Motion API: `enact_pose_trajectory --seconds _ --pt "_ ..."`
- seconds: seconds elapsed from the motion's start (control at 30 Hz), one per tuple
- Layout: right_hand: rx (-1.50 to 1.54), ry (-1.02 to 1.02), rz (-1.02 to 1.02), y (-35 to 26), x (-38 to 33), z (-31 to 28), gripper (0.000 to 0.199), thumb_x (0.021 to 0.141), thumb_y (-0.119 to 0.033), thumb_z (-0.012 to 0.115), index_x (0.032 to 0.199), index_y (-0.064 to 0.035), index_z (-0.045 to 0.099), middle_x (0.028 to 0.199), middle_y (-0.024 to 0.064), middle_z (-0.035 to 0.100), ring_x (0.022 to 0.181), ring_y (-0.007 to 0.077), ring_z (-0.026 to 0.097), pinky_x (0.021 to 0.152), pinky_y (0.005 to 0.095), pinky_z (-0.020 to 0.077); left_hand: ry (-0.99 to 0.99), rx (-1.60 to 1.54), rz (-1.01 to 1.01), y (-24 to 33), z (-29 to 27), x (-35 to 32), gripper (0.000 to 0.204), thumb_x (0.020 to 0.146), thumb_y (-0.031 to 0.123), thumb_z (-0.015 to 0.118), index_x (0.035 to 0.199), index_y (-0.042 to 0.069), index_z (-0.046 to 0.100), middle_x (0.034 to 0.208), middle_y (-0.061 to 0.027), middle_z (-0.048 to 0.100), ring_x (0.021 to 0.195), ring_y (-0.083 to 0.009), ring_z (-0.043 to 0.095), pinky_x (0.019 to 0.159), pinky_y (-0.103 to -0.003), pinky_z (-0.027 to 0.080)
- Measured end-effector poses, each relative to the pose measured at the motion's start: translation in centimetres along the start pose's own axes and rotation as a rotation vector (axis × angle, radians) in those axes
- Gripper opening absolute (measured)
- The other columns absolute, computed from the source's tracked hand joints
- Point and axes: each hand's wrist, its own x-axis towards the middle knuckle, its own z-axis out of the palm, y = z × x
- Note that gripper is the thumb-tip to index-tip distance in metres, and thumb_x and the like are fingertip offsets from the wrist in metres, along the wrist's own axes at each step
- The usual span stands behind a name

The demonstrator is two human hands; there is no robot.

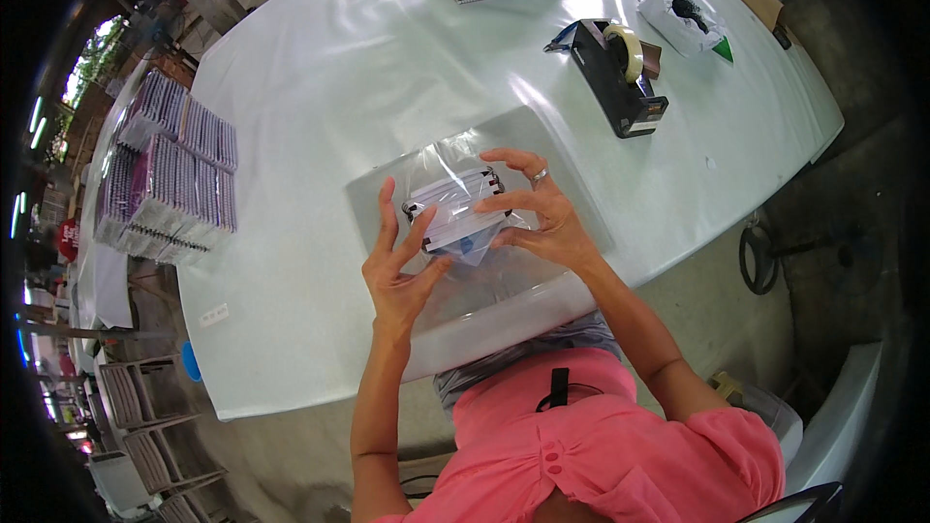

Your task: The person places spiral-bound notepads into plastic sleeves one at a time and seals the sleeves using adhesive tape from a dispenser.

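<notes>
Left side of ring-bound bundle [455, 213] in clear wrap [473, 248] is gripped by bent thumb and fingers of left hand [395, 276]; right side likewise by right hand [550, 223]. Bundle is held at grey mat [573, 169], near edge of white table [291, 136]; contact beneath unclear. Tape dispenser [605, 87] is placed beyond, right; notebook stacks [184, 169] are piled left.

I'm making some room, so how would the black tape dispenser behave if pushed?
The tape dispenser probably feels heavy for its size, given its bulky body. It seems unlikely to tip, resting on a long base. It may slide, as the table cover looks glossy.
</notes>
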Motion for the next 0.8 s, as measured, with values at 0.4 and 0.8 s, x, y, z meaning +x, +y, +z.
enact_pose_trajectory --seconds 0.4,0.8 --pt "0.028 0.137 0.029 -1.0 0.8 1.7 0.028 0.068 -0.021 0.085 0.09 -0.0117 0.07 0.139 0.0113 0.047 0.131 0.0303 0.04 0.107 0.0418 0.0333 -0.164 0.345 0.114 2.6 -1.6 2.4 0.041 0.067 0.011 0.082 0.107 0.017 0.075 0.151 -0.0162 0.037 0.148 -0.0349 0.013 0.114 -0.049 0.026" --pt "0.13 -0.017 0.342 -2.7 4.0 0.0 0.012 0.074 -0.008 0.081 0.081 -0.0063 0.072 0.109 0.0073 0.064 0.095 0.0166 0.058 0.079 0.0294 0.0465 -0.243 0.281 -0.022 3.3 -2.1 5.2 0.03 0.075 0.018 0.079 0.105 0.022 0.076 0.143 -0.0009 0.05 0.145 -0.0383 0.019 0.108 -0.044 0.036"
